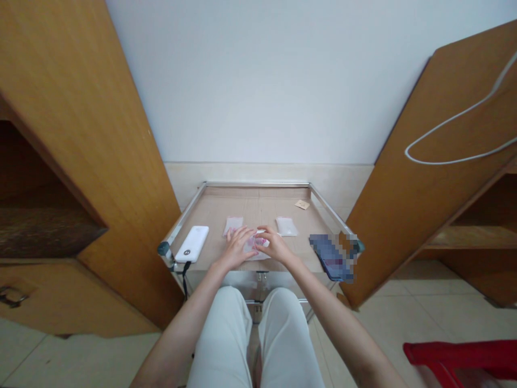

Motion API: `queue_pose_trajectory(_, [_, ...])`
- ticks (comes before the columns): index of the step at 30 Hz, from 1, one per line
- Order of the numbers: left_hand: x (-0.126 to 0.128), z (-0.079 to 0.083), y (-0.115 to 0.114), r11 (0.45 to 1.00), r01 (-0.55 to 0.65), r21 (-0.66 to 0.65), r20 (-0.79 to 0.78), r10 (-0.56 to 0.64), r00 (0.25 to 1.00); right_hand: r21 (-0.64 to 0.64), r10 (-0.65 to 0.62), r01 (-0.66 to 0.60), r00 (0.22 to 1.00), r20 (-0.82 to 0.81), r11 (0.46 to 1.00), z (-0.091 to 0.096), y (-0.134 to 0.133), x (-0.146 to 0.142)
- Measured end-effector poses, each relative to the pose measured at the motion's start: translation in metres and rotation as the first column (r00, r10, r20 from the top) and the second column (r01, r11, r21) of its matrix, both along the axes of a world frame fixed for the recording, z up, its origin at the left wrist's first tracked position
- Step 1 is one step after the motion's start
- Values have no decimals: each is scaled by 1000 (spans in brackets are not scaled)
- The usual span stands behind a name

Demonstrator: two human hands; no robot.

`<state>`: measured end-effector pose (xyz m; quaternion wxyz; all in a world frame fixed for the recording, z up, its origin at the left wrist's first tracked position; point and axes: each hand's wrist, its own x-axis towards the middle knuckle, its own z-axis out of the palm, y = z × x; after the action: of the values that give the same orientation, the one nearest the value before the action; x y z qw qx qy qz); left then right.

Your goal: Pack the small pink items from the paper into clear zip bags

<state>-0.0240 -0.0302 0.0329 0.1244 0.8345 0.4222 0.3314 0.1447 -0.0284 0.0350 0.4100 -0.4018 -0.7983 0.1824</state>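
At the near edge of the cardboard-lined tabletop (252, 205), the left hand (236, 249) and right hand (275, 245) curve open-fingered over a clear plastic bag (257, 245) with pink inside; whether they grip it, I cannot tell. A white power bank (193, 243) sits by the left edge, a pixelated phone (331, 257) by the right. Two more bags (286, 226) lie beyond the hands, a tan card (302, 204) near the far edge, and then a white wall (242, 81) rises between open wooden cabinet doors (404, 188) — nothing legible anywhere.
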Motion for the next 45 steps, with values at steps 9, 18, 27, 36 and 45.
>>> queue_pose_trajectory(9, [-4, -9, 7, 977, -187, 104, -63, 195, 979, -47, -342, 351, 861, -376, 935, -22, 16, 8])
queue_pose_trajectory(18, [1, -44, 18, 943, -309, 126, 29, 308, 951, -125, -496, 484, 797, -345, 866, -51, 34, 4])
queue_pose_trajectory(27, [-2, -59, 21, 971, -237, 23, 118, 232, 965, -167, -495, 471, 854, -157, 866, -63, 36, 3])
queue_pose_trajectory(36, [-2, -61, 22, 976, -213, -35, 90, 215, 972, -210, -487, 458, 866, -116, 864, -66, 40, 5])
queue_pose_trajectory(45, [-2, -60, 21, 977, -214, -12, 69, 214, 974, -214, -498, 472, 862, -92, 856, -66, 40, 4])
